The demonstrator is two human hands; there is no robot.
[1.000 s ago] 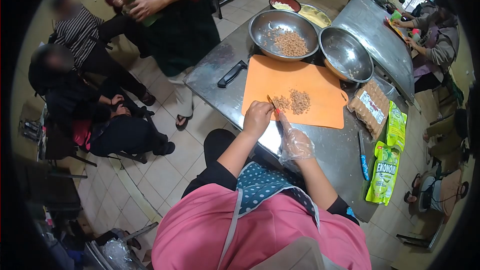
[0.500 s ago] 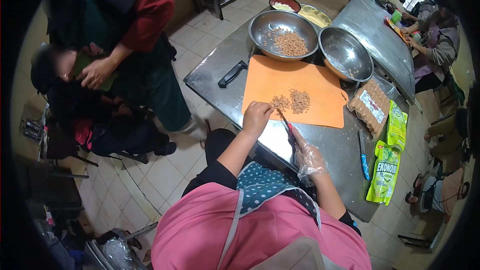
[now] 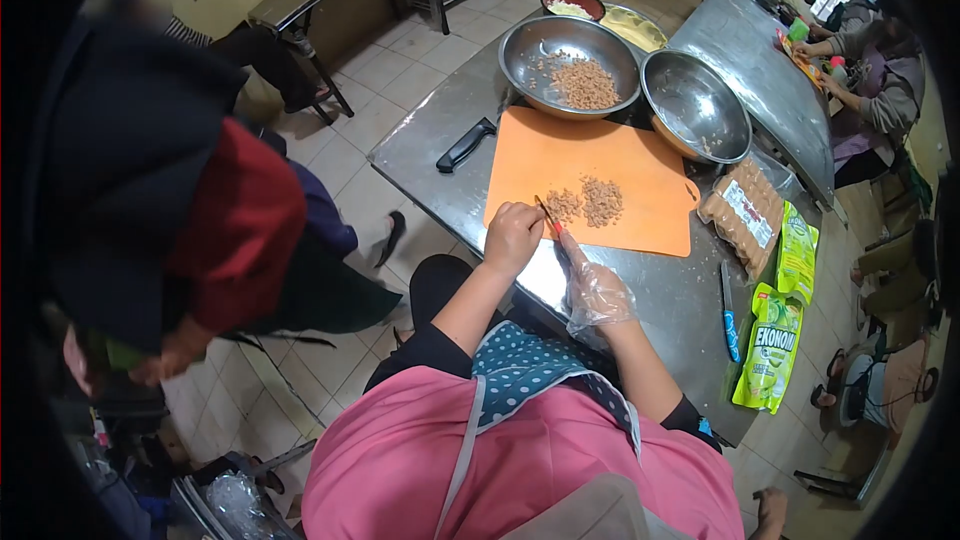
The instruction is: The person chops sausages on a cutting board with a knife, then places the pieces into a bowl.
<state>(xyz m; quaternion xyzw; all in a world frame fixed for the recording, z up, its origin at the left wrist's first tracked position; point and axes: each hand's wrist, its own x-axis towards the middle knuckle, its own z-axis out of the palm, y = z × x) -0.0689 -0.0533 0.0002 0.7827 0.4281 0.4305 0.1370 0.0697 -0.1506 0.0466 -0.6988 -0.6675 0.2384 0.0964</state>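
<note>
My right hand (image 3: 598, 290), in a clear plastic glove, is closed around the red handle of a small knife (image 3: 557, 227). The blade points up and left, beside the fingertips of my left hand (image 3: 513, 238). That bare hand is closed at the near left edge of an orange cutting board (image 3: 640, 155); whatever its fingers pinch is too small to make out. Just beyond the blade lie two small heaps of chopped brown pieces (image 3: 602, 201) on the board.
Behind the board stand a steel bowl of chopped pieces (image 3: 585, 83) and a second steel bowl (image 3: 695, 105). A black-handled knife (image 3: 466, 146) lies left. Packed sausages (image 3: 742, 215), a blue-handled knife (image 3: 730, 325) and green pouches (image 3: 770, 350) lie right. Another person (image 3: 240, 230) is close at left.
My right hand and the knife have shifted up and left, nearer my left hand, which stays put. The person at left has moved down and left in view.
</note>
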